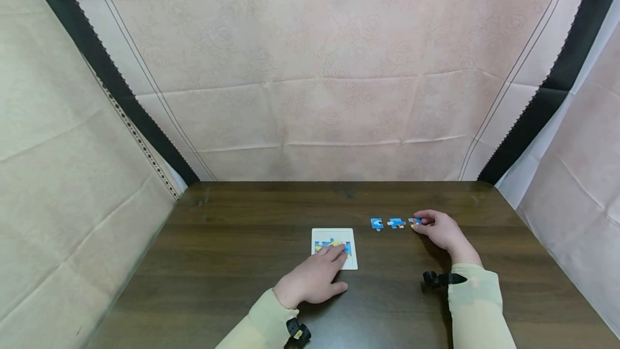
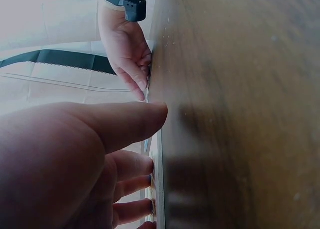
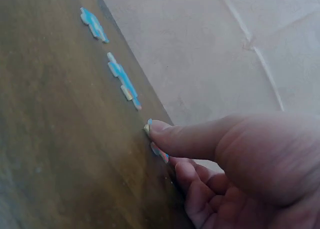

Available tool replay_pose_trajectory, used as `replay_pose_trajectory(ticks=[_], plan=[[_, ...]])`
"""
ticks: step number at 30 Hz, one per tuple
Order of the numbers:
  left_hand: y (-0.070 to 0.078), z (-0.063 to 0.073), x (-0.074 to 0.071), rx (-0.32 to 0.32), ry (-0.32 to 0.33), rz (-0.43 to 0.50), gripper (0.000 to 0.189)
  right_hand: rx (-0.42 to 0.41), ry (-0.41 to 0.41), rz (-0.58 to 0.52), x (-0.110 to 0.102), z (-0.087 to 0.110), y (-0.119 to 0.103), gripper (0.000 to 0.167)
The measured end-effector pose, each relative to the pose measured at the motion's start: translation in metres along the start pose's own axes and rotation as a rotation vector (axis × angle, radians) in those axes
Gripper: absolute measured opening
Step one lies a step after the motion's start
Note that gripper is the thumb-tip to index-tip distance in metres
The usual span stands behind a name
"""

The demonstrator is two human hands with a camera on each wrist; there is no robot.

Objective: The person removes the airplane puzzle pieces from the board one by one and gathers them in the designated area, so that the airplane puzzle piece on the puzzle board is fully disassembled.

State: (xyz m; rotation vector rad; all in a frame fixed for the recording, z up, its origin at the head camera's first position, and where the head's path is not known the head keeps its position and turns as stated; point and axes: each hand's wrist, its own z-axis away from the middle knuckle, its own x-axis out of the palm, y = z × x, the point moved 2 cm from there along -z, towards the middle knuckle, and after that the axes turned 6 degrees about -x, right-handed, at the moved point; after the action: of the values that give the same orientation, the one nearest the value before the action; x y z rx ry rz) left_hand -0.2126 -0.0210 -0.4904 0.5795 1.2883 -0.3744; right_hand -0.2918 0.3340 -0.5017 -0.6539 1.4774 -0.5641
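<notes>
Pinched between thumb and curled fingers of the right hand [image 1: 443, 230] is a small blue puzzle piece [image 1: 415, 222], held at the tabletop [image 1: 242, 214] surface; in the right wrist view the thumb tip [image 3: 155, 127] is seen pressing its edge, most of the piece being covered. Two loose blue pieces [image 1: 387, 223] are lined up just to its left, in a row running left to right, apart from each other. Further left, nearer the body, a white puzzle tray [image 1: 334, 233] is lain flat, its long axis pointing away from the person. It is pressed by the straight fingers of the left hand [image 1: 312, 281], nothing being gripped. The tray is nearer the left hand; the pinched piece lies to its right and slightly beyond. Tray picture is partly hidden by fingers; the left wrist view is blurred, edge-on.
</notes>
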Motion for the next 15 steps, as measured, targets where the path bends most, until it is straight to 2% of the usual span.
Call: replay_pose_trajectory(ticks=[5,9,12,15], plan=[[0.001,0.000,-0.001,-0.002,-0.003,0.002,0.071,-0.051,0.062,0.014,-0.002,-0.001,-0.017,0.039],[0.000,0.000,-0.001,0.003,0.002,-0.008,0.071,-0.156,0.071,0.006,0.013,-0.004,-0.051,0.033],[0.000,-0.001,-0.001,0.007,0.005,-0.008,0.071,-0.247,-0.013,0.001,0.037,-0.006,-0.077,0.026],[-0.001,-0.002,0.001,0.015,0.007,-0.003,0.071,-0.282,-0.123,-0.014,0.064,-0.005,-0.095,0.020]])
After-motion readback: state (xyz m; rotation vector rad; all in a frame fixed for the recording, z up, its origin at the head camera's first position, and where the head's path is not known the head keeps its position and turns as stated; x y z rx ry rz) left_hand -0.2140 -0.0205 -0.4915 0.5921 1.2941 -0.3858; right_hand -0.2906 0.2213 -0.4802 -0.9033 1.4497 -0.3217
